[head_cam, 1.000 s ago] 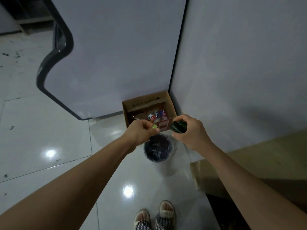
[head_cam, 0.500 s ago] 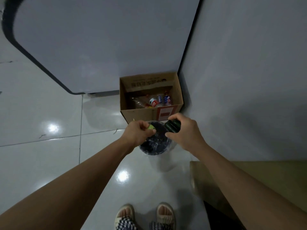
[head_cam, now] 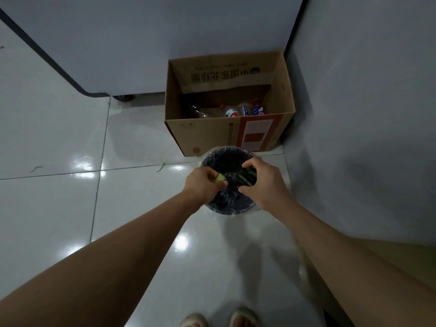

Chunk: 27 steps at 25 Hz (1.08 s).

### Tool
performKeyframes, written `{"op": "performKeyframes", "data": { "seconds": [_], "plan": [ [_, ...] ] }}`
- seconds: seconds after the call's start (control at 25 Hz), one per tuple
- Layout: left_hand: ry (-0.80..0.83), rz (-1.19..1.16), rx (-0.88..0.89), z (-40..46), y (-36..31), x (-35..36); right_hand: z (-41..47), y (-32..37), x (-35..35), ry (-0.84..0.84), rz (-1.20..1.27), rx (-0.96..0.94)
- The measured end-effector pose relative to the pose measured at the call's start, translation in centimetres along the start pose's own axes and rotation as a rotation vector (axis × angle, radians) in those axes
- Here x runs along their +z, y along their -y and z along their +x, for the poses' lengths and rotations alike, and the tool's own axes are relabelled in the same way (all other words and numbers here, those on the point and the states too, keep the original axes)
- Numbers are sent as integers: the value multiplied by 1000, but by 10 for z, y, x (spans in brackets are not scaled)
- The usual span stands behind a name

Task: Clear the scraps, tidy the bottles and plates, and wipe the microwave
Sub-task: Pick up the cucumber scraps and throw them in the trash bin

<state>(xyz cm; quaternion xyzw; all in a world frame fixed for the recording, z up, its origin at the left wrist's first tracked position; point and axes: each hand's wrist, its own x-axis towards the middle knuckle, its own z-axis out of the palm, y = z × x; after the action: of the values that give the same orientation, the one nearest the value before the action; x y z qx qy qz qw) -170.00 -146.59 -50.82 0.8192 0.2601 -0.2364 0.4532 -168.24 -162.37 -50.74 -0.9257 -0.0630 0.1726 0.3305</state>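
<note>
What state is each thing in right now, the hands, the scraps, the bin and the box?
Left hand: over the bin, pinching a light green scrap.
Right hand: over the bin, gripping a dark green scrap.
Bin: upright on the floor, lined with a bag, uncovered.
Box: open at the top, bottles lying inside.

printed characters run across the inner back flap of the cardboard box (head_cam: 226, 76), seen upside down from here and too soft to read with any certainty. the box's front wall carries a red label panel (head_cam: 258, 132) with small print, illegible. the bottles (head_cam: 245, 110) inside show coloured labels, their wording too blurred to make out.
</note>
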Motion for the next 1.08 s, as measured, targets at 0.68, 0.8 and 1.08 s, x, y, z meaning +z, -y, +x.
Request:
{"op": "performKeyframes", "data": {
  "seconds": [0.68,0.8,1.08],
  "plan": [
    [-47,381,271,88,54,45,53,-76,92,87,-103,52],
    [-35,390,268,67,42,32,40,-60,70,128,-110,51],
    [45,436,213,-16,-14,-27,-8,15,-12,203,-169,11]
  ]
}}
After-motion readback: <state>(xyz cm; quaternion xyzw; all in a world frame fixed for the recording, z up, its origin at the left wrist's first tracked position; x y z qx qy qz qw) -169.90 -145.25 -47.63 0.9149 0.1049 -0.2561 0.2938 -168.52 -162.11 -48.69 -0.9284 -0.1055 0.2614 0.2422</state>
